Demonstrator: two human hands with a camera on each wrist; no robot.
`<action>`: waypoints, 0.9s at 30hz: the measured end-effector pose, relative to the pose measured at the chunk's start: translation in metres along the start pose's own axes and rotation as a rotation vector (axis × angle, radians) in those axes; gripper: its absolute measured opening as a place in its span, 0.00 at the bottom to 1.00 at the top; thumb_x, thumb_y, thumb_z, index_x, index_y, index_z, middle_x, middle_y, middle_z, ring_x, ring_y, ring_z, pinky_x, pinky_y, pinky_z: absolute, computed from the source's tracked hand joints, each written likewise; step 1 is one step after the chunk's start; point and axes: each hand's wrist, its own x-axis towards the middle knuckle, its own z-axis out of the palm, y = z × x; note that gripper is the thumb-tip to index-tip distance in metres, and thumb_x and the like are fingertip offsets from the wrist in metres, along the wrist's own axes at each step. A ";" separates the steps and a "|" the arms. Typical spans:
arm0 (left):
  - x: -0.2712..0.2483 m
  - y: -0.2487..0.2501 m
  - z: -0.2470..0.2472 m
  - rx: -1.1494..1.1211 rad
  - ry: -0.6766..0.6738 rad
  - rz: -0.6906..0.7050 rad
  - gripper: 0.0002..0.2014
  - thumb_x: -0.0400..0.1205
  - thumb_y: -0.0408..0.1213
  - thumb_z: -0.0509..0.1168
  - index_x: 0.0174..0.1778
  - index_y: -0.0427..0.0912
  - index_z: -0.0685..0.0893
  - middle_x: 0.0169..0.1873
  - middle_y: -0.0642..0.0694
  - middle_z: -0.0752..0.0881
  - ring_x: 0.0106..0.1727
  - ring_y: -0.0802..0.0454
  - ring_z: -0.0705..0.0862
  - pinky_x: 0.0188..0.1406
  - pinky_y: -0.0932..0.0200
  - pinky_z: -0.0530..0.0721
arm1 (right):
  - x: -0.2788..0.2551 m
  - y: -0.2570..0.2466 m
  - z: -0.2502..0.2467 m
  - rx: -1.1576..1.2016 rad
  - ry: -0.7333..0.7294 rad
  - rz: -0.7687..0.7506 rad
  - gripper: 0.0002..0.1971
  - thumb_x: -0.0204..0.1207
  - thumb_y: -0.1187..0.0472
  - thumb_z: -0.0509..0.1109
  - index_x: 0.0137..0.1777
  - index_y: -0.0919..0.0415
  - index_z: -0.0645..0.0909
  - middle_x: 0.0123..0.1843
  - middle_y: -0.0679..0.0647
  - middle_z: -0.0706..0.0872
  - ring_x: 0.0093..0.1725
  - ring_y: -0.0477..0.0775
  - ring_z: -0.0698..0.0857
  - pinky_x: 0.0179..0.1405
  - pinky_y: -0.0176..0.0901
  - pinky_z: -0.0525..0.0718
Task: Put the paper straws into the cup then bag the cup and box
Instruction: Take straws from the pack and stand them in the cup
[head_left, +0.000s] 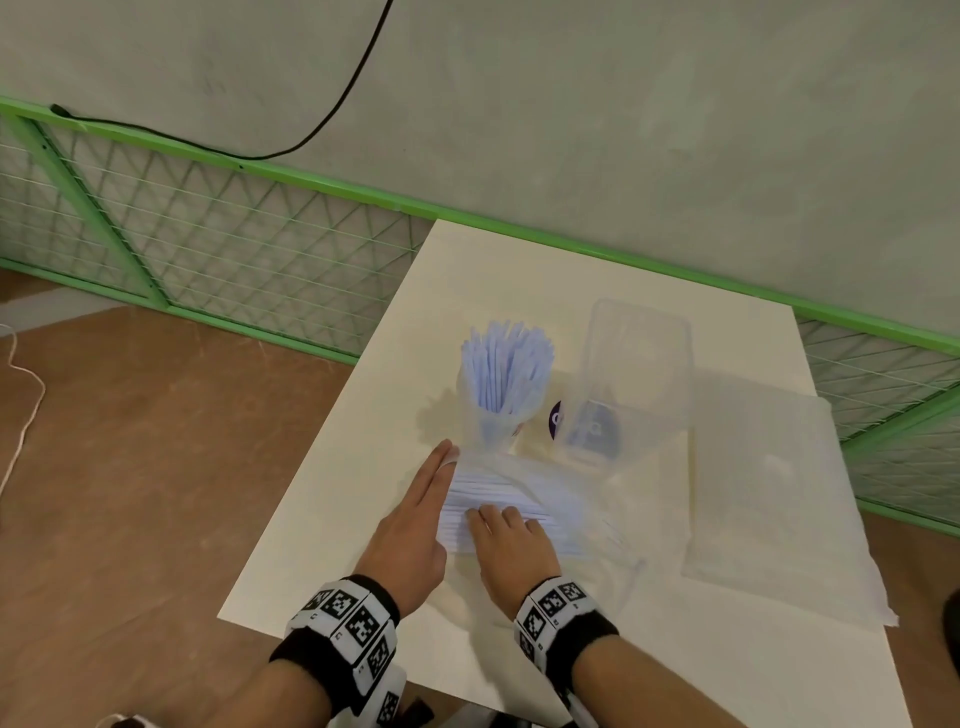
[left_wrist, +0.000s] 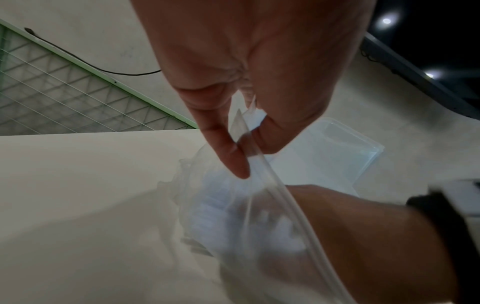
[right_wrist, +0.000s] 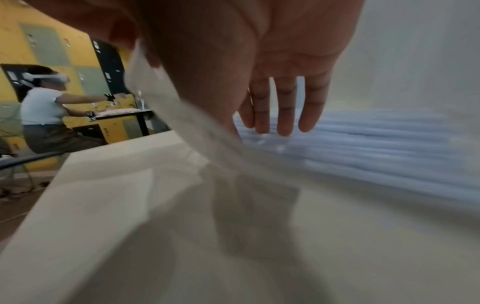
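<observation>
At a cream table (head_left: 332, 499), we see the left hand (head_left: 410, 525) pinching the mouth edge of a clear plastic packet (left_wrist: 249, 205) of pale blue paper straws (head_left: 498, 506); thumb and forefinger close on the film in the left wrist view, though from the head camera the fingers look laid out straight. The right hand (head_left: 511, 551) reaches into that packet, fingers (right_wrist: 283, 115) extended and only slightly bent over the loose straws. We cannot tell whether it has hold of any, since its fingertips are masked by film and motion blur. The packet lies flat just in front of the cup (head_left: 493, 421), a clear one standing upright and already crowded with straws fanning out of its top. Just to the right of the cup stands the transparent box (head_left: 631, 384), its walls hard to trace against the tabletop; a purple label (head_left: 558, 418) shows between the two, partly hidden. Further right a translucent bag (head_left: 774, 499) lies flat, its near corner hanging over the table edge. In the right wrist view, another person (right_wrist: 44, 109) in a headset sits at a distant desk.
</observation>
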 end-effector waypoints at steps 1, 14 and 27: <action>-0.001 -0.001 0.000 -0.001 0.002 0.001 0.50 0.72 0.15 0.58 0.86 0.60 0.51 0.80 0.80 0.38 0.63 0.55 0.82 0.50 0.52 0.87 | 0.001 0.000 0.004 -0.028 0.005 0.008 0.25 0.66 0.63 0.77 0.66 0.60 0.82 0.60 0.56 0.86 0.54 0.61 0.86 0.47 0.55 0.85; -0.004 -0.004 -0.001 0.013 0.013 0.003 0.51 0.71 0.15 0.58 0.86 0.60 0.50 0.80 0.79 0.39 0.62 0.57 0.82 0.50 0.51 0.87 | 0.013 0.009 0.007 -0.061 -0.073 0.030 0.19 0.78 0.63 0.64 0.69 0.60 0.74 0.69 0.58 0.77 0.70 0.63 0.74 0.70 0.56 0.68; -0.006 -0.002 -0.001 0.013 0.008 -0.005 0.50 0.73 0.16 0.58 0.86 0.59 0.49 0.79 0.79 0.37 0.65 0.59 0.80 0.50 0.59 0.86 | 0.009 0.009 0.008 0.032 -0.051 0.059 0.22 0.80 0.54 0.60 0.74 0.57 0.66 0.65 0.56 0.83 0.64 0.62 0.81 0.66 0.58 0.72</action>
